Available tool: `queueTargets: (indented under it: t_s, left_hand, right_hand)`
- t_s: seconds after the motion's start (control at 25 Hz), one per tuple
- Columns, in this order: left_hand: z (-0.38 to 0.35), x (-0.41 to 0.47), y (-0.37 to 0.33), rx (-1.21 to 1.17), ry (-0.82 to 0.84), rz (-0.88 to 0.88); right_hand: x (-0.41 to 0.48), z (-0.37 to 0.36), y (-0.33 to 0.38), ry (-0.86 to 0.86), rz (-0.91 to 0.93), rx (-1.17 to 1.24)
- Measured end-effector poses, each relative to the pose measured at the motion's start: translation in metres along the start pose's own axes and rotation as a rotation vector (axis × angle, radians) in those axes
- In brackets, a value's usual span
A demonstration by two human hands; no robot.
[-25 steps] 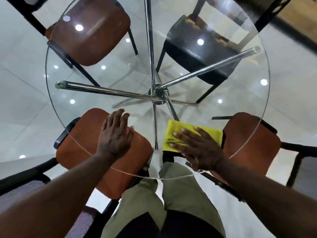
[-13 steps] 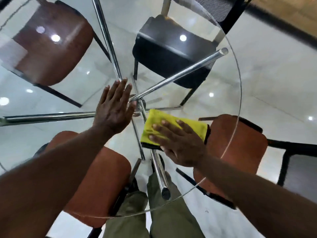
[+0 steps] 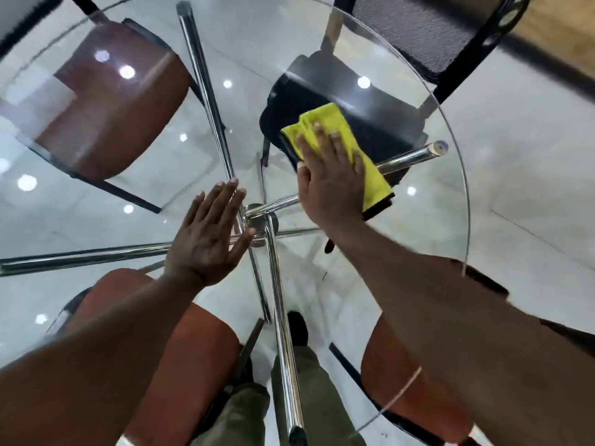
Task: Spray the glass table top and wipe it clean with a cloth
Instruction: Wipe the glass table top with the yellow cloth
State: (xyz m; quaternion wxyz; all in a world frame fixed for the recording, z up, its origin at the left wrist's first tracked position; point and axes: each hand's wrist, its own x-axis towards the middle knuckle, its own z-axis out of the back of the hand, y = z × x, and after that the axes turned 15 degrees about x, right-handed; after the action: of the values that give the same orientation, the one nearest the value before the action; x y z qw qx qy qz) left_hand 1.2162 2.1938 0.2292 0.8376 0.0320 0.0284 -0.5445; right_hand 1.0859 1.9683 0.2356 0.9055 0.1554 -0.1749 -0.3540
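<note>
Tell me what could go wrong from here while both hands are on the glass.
1. The left hand lies flat on the glass table top near the chrome hub; it will likely leave palm prints that need another pass.
2. The right hand only presses the yellow cloth with straight fingers, so the cloth might slip or bunch.
3. Both arms reach far in; leaning weight on the glass could be risky.

The right hand (image 3: 331,185) lies on the cloth (image 3: 338,130) on the glass table top (image 3: 450,194), with the left hand (image 3: 209,236) beside it.
</note>
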Motion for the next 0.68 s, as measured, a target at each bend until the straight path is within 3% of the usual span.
queueTargets:
  t_s: [0.08, 0.16, 0.24, 0.32, 0.4, 0.44, 0.56, 0.68]
  left_hand:
    - [0.001, 0.000, -0.001, -0.001, -0.009, -0.004]
    - [0.001, 0.000, -0.003, 0.000, -0.015, -0.006]
    - [0.000, 0.002, -0.002, -0.020, -0.005, 0.008]
    - [-0.001, 0.002, -0.003, -0.041, -0.022, 0.005]
    - [-0.002, 0.001, -0.002, -0.042, -0.038, 0.000]
    - [-0.002, 0.001, -0.001, -0.038, -0.036, -0.011]
    - [-0.002, 0.000, 0.001, -0.065, -0.041, 0.003]
    - [0.008, 0.002, 0.007, -0.229, -0.078, 0.030]
  right_hand:
    - [-0.049, 0.017, 0.002, 0.229, 0.315, 0.022]
    - [-0.058, 0.041, -0.036, 0.318, 0.455, 0.028]
    - [-0.015, 0.046, -0.080, 0.233, 0.307, -0.030]
    - [0.051, 0.039, -0.095, 0.026, -0.052, -0.087]
    - [0.104, 0.012, -0.068, -0.069, -0.268, -0.069]
    - [0.114, -0.003, -0.043, -0.051, -0.269, -0.039]
    - [0.076, -0.026, 0.028, 0.131, 0.127, 0.026]
    - [0.025, 0.004, 0.002, 0.417, 0.641, 0.020]
